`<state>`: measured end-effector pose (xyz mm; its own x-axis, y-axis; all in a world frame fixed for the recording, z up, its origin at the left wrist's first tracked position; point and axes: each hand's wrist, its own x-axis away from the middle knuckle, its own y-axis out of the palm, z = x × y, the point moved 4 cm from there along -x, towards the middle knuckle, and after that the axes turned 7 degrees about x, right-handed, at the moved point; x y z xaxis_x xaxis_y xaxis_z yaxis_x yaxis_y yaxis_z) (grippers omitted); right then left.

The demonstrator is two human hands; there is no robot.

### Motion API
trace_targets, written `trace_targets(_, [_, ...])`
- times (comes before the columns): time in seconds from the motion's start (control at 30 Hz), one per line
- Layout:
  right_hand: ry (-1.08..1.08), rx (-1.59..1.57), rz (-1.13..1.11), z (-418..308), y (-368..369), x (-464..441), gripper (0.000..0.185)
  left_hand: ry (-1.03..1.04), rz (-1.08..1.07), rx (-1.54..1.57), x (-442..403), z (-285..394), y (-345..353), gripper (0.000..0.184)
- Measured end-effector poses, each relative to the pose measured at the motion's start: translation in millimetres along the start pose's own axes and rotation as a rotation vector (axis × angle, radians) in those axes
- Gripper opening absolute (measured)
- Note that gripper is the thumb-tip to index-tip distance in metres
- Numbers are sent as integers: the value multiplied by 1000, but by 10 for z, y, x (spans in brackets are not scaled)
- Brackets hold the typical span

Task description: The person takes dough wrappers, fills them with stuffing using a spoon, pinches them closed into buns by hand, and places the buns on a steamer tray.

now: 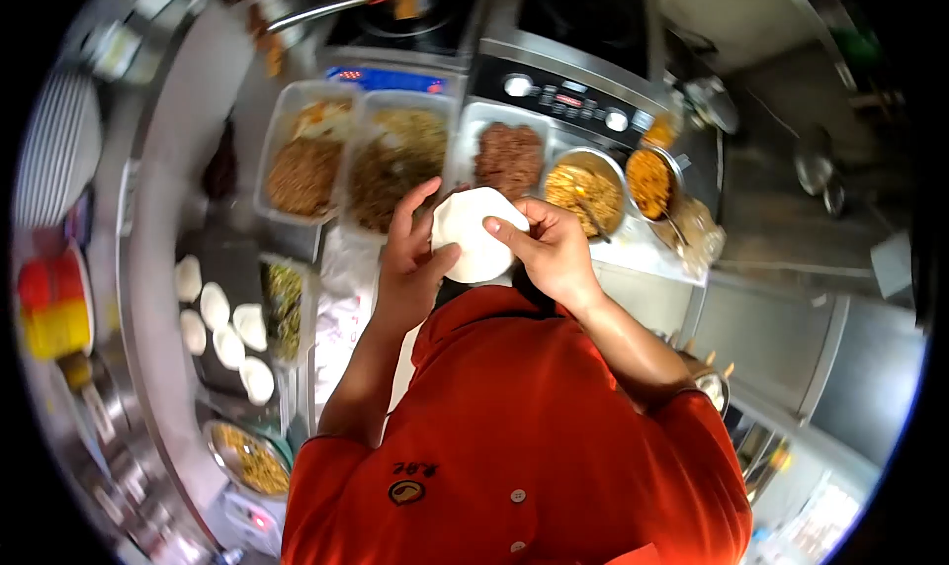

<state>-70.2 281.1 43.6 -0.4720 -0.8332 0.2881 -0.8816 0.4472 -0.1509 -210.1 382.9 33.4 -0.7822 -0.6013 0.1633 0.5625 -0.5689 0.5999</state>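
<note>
A round, flat white piece of dough is held in front of my chest, facing up at me. My right hand pinches its right side, the thumb lying on top and the fingers behind. At the opposite edge, my left hand supports it with the thumb at the rim; the index finger sticks up apart, and the other fingers are partly hidden. Just beyond the dough stands a tray of reddish-brown minced filling. Nearest my left hand is a tub of dark brown filling.
More fillings stand along the counter: a brown one, a yellow bowl and an orange bowl. Several white dough pieces lie on a dark surface at left, beside a tray of greens. An induction cooker sits behind.
</note>
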Motion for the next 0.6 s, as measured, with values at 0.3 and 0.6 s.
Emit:
trace_targets(0.3, [-71, -301, 262, 113, -1295, 635, 16, -284, -283, 396, -584, -1391, 516, 53])
trace_targets(0.6, [-559, 1042, 372, 813, -2261, 710, 31, -542, -40, 610, -846, -2662, 1882, 43])
